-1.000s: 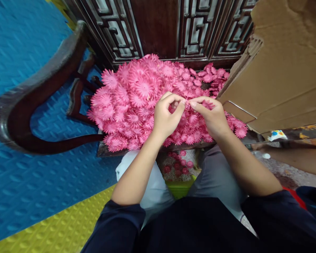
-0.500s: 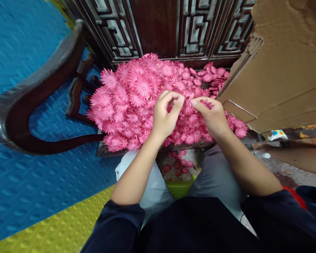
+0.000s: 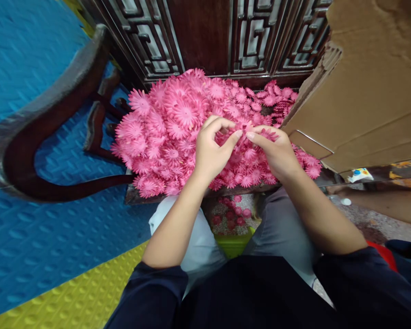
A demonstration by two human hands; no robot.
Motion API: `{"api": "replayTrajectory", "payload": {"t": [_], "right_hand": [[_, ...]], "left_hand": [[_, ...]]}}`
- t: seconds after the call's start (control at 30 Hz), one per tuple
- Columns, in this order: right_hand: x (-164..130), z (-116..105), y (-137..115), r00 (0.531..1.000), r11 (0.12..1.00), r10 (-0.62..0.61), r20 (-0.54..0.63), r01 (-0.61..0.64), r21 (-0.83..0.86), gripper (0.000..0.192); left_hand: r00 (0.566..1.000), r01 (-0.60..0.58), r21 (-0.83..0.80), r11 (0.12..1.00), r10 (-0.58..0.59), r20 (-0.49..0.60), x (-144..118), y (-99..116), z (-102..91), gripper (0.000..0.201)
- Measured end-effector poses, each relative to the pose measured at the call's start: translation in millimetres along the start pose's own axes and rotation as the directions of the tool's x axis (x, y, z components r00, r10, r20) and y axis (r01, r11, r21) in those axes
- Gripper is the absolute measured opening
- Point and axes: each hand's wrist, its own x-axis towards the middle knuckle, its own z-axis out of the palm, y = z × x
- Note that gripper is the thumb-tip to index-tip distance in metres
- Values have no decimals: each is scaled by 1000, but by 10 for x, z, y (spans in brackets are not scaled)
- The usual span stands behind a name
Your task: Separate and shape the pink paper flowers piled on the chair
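Observation:
Both hands meet above a wide heap of pink artificial flower heads (image 3: 185, 114) piled on a dark wooden bench. Thumb and forefinger of my left hand (image 3: 214, 146) pinch the left side of a pink artificial flower (image 3: 244, 128). On its right side, my right hand (image 3: 276, 148) pinches the same flower. More pink petals (image 3: 270, 134) show at the curled fingers of my right hand; whether they belong to a second held flower I cannot tell. The fingertips partly hide the held flower.
Behind the heap rises a carved wooden backrest (image 3: 198, 36). A curved wooden armrest (image 3: 20, 137) bounds the left, and a large cardboard sheet (image 3: 370, 91) stands at the right. Below the bench, between the knees, loose flowers lie above a green container (image 3: 231, 246). A small white packet (image 3: 360, 174) lies right.
My left hand has shifted slightly left, and its thumb has tipped closer to the right thumb. The held flower now looks flatter between the fingertips. My right hand has barely moved.

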Motion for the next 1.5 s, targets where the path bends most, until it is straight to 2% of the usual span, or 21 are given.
{"api": "replayTrajectory", "payload": {"t": [0.13,0.3,0.53,0.7,0.8,1.03,1.27,1.5], "right_hand": [[-4,-10,-4,1000,1000,10,26,-11,6,19],[-11,-5,-4,997,1000,20,75,-19,-13,29],[-17,19,-16,999,997,11,-33,-13,-81,19],[-16,19,-38,999,997,35,-37,-38,-73,23],[-21,19,-52,999,994,33,-13,-34,-101,30],[-28,26,-67,1000,993,13,-3,-13,-118,31],[-25,7,-59,1000,994,-1,-23,-2,-105,29],[-24,21,-41,1000,998,15,13,-14,-56,33]], "left_hand": [[995,96,-72,993,-95,11,-12,-15,31,10],[993,116,-79,990,-118,-22,-21,-19,41,10],[993,101,-102,990,-106,-42,-19,-27,39,14],[985,167,-191,967,-157,65,-13,-50,27,25],[976,207,-192,959,-189,110,-9,-48,17,22],[990,121,-166,979,-106,96,0,32,14,9],[989,140,-187,972,-127,75,-4,10,25,21],[987,152,-182,972,-139,82,-5,-30,39,24]]}}
